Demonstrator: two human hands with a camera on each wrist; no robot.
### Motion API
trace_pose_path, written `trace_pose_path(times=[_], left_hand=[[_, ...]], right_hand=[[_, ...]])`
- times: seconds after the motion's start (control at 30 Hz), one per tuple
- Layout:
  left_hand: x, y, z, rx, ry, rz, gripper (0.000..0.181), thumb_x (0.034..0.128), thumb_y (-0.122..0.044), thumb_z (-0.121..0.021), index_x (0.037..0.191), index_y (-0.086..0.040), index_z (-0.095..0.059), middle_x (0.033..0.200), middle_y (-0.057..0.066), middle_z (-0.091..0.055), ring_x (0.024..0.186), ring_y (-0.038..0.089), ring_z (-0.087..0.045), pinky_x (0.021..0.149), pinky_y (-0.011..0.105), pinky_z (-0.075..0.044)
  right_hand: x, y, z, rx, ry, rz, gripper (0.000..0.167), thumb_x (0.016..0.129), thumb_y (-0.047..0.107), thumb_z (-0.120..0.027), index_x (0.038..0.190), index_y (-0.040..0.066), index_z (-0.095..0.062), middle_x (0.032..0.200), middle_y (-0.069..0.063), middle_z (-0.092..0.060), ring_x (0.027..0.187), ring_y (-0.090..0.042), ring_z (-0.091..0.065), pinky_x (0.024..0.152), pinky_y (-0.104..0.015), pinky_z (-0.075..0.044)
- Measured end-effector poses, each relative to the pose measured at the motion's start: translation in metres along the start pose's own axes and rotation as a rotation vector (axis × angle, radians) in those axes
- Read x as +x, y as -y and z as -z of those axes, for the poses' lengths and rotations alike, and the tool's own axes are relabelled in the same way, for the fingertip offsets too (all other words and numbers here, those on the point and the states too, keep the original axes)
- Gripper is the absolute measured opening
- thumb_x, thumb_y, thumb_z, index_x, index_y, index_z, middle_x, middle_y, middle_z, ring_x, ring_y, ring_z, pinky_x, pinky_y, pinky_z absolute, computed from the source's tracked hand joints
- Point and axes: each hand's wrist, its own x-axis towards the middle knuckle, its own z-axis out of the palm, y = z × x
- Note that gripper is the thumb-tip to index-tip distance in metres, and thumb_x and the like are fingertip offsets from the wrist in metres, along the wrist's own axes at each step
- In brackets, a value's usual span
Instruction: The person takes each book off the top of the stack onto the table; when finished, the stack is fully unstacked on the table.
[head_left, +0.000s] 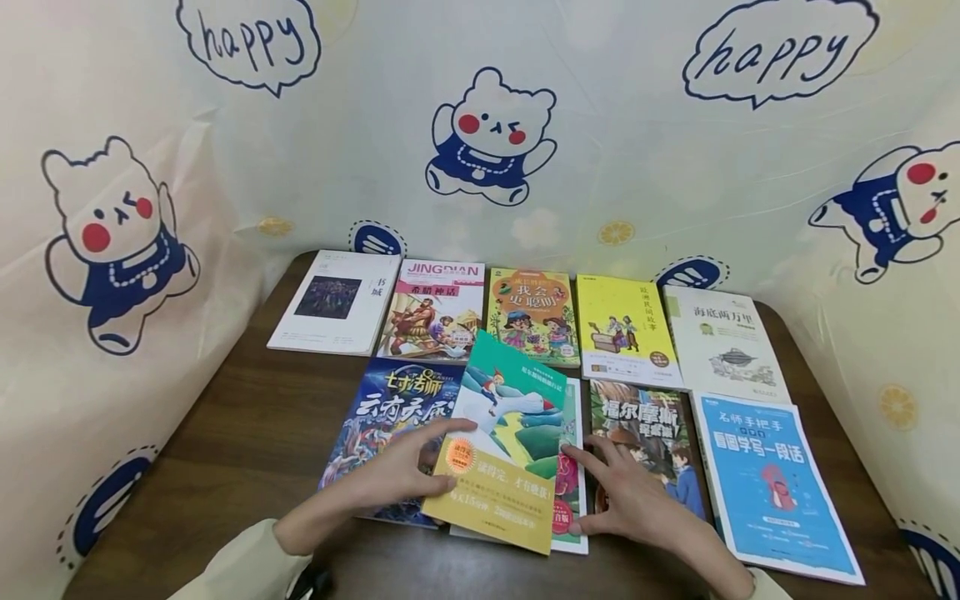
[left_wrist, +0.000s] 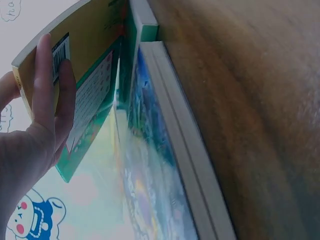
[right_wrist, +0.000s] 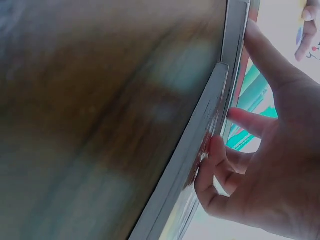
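My left hand [head_left: 401,467] pinches the left edge of a green-topped book with a yellow lower band [head_left: 510,417]. In the left wrist view, fingers lie against its barcoded back cover [left_wrist: 61,55], which is raised at a slant. Beneath it, mostly covered, is another book [head_left: 572,492] with a white edge and pink patches. My right hand [head_left: 633,492] touches that lower book's right edge with thumb and index finger. Its other fingers, bent in the right wrist view, lie over the detective-style book [head_left: 648,433]. Left of the pair is a dark blue fantasy book [head_left: 382,433].
A blue-covered book [head_left: 780,483] lies at the front right. Along the back are a white book [head_left: 337,300], a pink-titled one [head_left: 435,308], an orange one [head_left: 532,312], a yellow one [head_left: 626,325] and a pale one [head_left: 723,342]. Printed cloth [head_left: 600,125] surrounds the brown table [head_left: 217,417].
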Motion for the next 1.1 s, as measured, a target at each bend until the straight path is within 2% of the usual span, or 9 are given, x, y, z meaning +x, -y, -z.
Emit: trace_pose_path(times=[0.13, 0.23, 0.33, 0.6, 0.8, 0.9, 1.1], left_hand=[[-0.003, -0.005, 0.003, -0.005, 0.007, 0.002, 0.067, 0.0862, -0.003, -0.067, 0.146, -0.015, -0.038, 0.137, 0.017, -0.042, 0.097, 0.025, -0.066, 0.073, 0.037, -0.058], [-0.004, -0.007, 0.005, -0.029, 0.017, 0.007, 0.068, 0.0862, -0.001, -0.066, 0.146, -0.015, -0.037, 0.142, 0.017, -0.036, 0.101, 0.027, -0.065, 0.075, 0.039, -0.058], [-0.005, -0.007, 0.005, -0.043, 0.022, 0.005, 0.068, 0.0865, 0.0, -0.065, 0.147, -0.014, -0.037, 0.142, 0.018, -0.035, 0.102, 0.028, -0.065, 0.076, 0.039, -0.057], [-0.008, -0.009, 0.006, -0.043, 0.011, 0.014, 0.067, 0.0872, -0.003, -0.066, 0.146, -0.014, -0.037, 0.14, 0.018, -0.037, 0.102, 0.028, -0.064, 0.076, 0.039, -0.057], [-0.012, -0.013, 0.01, -0.017, -0.018, -0.013, 0.067, 0.0876, -0.004, -0.067, 0.147, -0.015, -0.038, 0.141, 0.019, -0.036, 0.102, 0.029, -0.064, 0.075, 0.039, -0.058], [-0.015, -0.015, 0.014, 0.008, -0.051, -0.009, 0.067, 0.0872, -0.006, -0.068, 0.146, -0.017, -0.039, 0.144, 0.018, -0.034, 0.104, 0.029, -0.064, 0.075, 0.039, -0.058], [-0.027, -0.021, 0.03, -0.004, -0.099, 0.013, 0.07, 0.087, -0.009, -0.069, 0.148, -0.017, -0.036, 0.141, 0.019, -0.035, 0.107, 0.032, -0.062, 0.076, 0.04, -0.057]], right_hand=[[0.0, 0.001, 0.0, -0.067, -0.02, -0.013, 0.093, 0.07, 0.074, -0.064, 0.145, 0.024, -0.043, 0.14, -0.013, -0.041, 0.122, -0.039, -0.041, 0.079, -0.063, -0.046], [-0.001, 0.003, 0.001, -0.098, -0.015, -0.038, 0.093, 0.069, 0.076, -0.062, 0.145, 0.027, -0.043, 0.14, -0.012, -0.042, 0.125, -0.04, -0.038, 0.085, -0.075, -0.036], [-0.002, 0.004, 0.002, -0.118, -0.007, -0.056, 0.093, 0.069, 0.077, -0.061, 0.146, 0.028, -0.043, 0.142, -0.012, -0.042, 0.128, -0.042, -0.036, 0.088, -0.078, -0.031], [-0.003, 0.008, 0.002, -0.115, 0.015, -0.081, 0.095, 0.068, 0.077, -0.06, 0.147, 0.028, -0.041, 0.145, -0.013, -0.04, 0.135, -0.045, -0.027, 0.091, -0.077, -0.031], [-0.002, 0.009, 0.004, -0.124, 0.031, -0.096, 0.094, 0.068, 0.076, -0.063, 0.147, 0.028, -0.042, 0.145, -0.013, -0.04, 0.135, -0.044, -0.027, 0.091, -0.075, -0.032], [-0.001, 0.009, 0.004, -0.13, 0.032, -0.091, 0.094, 0.068, 0.076, -0.063, 0.146, 0.028, -0.042, 0.144, -0.013, -0.041, 0.134, -0.044, -0.028, 0.09, -0.075, -0.033], [0.0, 0.01, 0.006, -0.151, 0.032, -0.08, 0.094, 0.068, 0.077, -0.061, 0.145, 0.026, -0.044, 0.142, -0.014, -0.043, 0.132, -0.044, -0.031, 0.09, -0.074, -0.034]])
